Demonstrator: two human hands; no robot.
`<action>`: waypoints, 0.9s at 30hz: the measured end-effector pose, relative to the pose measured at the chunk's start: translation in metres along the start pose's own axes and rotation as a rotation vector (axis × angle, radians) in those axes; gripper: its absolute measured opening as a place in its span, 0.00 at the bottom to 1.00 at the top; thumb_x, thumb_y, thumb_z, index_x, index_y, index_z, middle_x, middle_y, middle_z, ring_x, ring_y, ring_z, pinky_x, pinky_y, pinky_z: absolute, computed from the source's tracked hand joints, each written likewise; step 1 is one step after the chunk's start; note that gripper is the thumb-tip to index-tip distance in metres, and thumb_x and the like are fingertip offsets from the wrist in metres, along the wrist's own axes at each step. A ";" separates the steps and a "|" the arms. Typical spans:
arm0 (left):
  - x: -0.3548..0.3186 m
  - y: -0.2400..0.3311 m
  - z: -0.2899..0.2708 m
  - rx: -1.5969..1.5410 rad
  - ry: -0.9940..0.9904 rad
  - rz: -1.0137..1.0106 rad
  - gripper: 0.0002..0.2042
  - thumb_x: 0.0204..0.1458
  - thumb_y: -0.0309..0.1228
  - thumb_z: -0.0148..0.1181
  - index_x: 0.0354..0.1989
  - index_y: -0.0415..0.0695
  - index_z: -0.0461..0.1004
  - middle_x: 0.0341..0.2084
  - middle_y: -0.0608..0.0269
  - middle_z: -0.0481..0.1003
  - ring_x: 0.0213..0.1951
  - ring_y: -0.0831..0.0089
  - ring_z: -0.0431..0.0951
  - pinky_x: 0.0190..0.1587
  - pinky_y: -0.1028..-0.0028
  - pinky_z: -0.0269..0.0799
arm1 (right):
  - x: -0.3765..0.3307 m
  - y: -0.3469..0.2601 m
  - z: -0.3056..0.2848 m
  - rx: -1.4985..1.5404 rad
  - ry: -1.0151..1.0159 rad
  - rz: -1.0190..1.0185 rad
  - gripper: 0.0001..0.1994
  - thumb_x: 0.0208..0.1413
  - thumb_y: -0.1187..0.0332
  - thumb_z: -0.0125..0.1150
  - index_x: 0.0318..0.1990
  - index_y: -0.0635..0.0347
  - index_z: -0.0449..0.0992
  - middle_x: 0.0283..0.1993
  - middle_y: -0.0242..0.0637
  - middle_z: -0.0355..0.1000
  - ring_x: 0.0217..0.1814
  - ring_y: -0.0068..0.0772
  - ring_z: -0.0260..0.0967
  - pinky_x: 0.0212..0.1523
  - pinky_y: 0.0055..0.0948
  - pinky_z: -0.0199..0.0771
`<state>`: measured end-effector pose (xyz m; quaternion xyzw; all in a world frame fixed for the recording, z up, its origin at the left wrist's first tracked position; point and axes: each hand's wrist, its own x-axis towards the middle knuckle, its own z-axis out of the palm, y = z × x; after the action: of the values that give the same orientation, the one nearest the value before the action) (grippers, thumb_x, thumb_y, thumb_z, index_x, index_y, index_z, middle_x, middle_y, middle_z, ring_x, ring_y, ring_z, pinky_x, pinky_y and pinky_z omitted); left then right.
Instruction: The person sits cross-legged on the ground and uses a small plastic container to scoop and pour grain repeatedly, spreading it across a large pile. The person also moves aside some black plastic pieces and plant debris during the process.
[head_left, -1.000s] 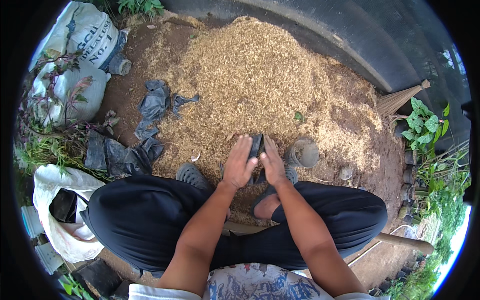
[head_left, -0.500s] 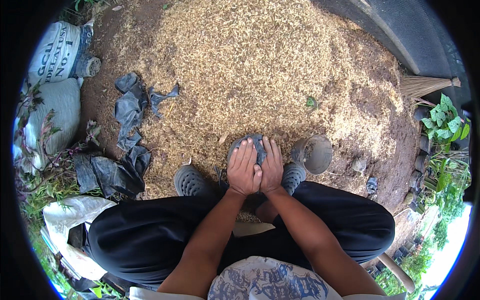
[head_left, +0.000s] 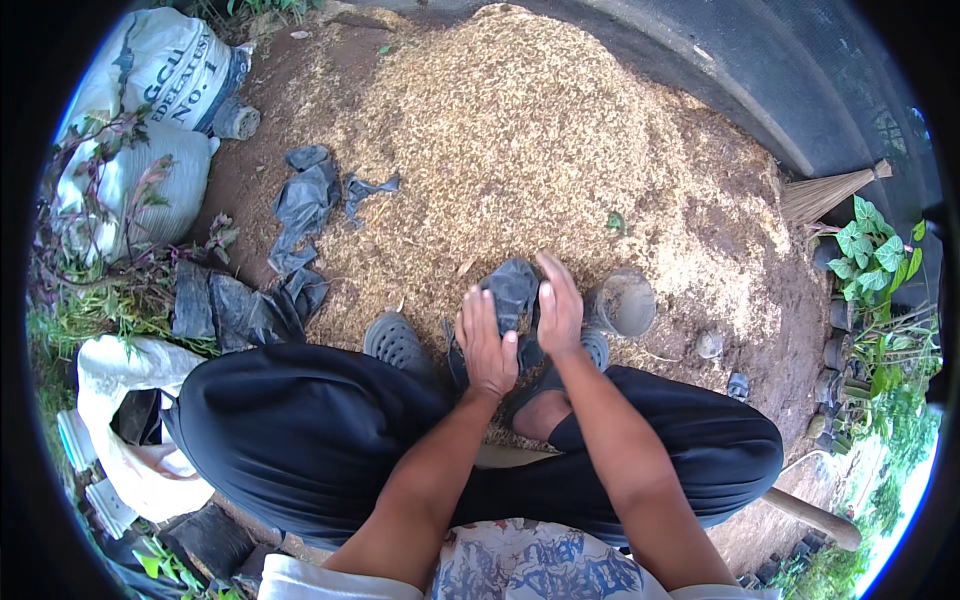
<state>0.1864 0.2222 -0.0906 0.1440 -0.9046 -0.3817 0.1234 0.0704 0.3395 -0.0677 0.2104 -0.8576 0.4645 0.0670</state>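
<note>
A black plastic bag [head_left: 512, 287], crumpled on top, stands on the ground between my feet. My left hand [head_left: 486, 348] rests along its near left side, with the fingers stretched out. On the bag's right is my right hand [head_left: 560, 312], held edge-on with straight fingers and its palm toward the bag. Neither hand wraps around the bag, and whether the right palm touches it I cannot tell. Close to the right hand stands a round, see-through, dirty container [head_left: 627, 303]. Grey clogs [head_left: 397, 342] on my feet flank the bag.
Pale husks [head_left: 490, 130] lie spread in front of me. Torn black plastic sheets [head_left: 305, 200] and full white sacks [head_left: 165, 185] sit at the left, an open white bag [head_left: 135, 420] beside my knee. Dark netting [head_left: 790, 90], a broom [head_left: 835, 192] and plants [head_left: 872, 245] border the right. A wooden handle [head_left: 815, 517] lies near.
My hands have moved apart from on top of the bag to its two sides, uncovering more of it. The whole view has shifted slightly.
</note>
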 end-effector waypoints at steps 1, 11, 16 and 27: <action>-0.011 0.004 0.005 -0.057 0.074 -0.109 0.39 0.74 0.51 0.34 0.81 0.29 0.47 0.82 0.33 0.47 0.83 0.39 0.45 0.83 0.47 0.34 | 0.010 0.001 -0.003 0.066 -0.091 0.058 0.24 0.78 0.57 0.43 0.71 0.60 0.73 0.72 0.54 0.72 0.74 0.60 0.69 0.74 0.49 0.68; 0.012 0.031 0.041 -0.148 0.382 -0.281 0.37 0.75 0.51 0.33 0.79 0.28 0.53 0.79 0.32 0.53 0.80 0.35 0.51 0.81 0.44 0.44 | 0.041 0.004 0.005 0.060 -0.533 -0.163 0.23 0.74 0.57 0.46 0.66 0.58 0.80 0.74 0.50 0.71 0.79 0.57 0.64 0.79 0.52 0.63; 0.025 0.035 0.066 -0.063 0.520 -0.412 0.34 0.75 0.46 0.33 0.75 0.27 0.62 0.74 0.31 0.62 0.76 0.35 0.60 0.78 0.43 0.52 | 0.028 0.016 0.018 0.032 -0.385 -0.235 0.19 0.67 0.67 0.53 0.59 0.62 0.85 0.66 0.49 0.78 0.72 0.55 0.71 0.77 0.52 0.66; 0.034 0.031 0.079 0.074 0.475 -0.475 0.35 0.75 0.50 0.35 0.76 0.30 0.60 0.74 0.34 0.63 0.76 0.38 0.61 0.78 0.45 0.52 | 0.028 0.036 0.026 -0.024 -0.332 -0.269 0.17 0.62 0.71 0.60 0.55 0.61 0.87 0.61 0.43 0.82 0.66 0.49 0.77 0.71 0.48 0.76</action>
<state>0.1231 0.2827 -0.1173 0.4402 -0.8050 -0.3224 0.2329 0.0321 0.3271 -0.1008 0.3957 -0.8267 0.3999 -0.0114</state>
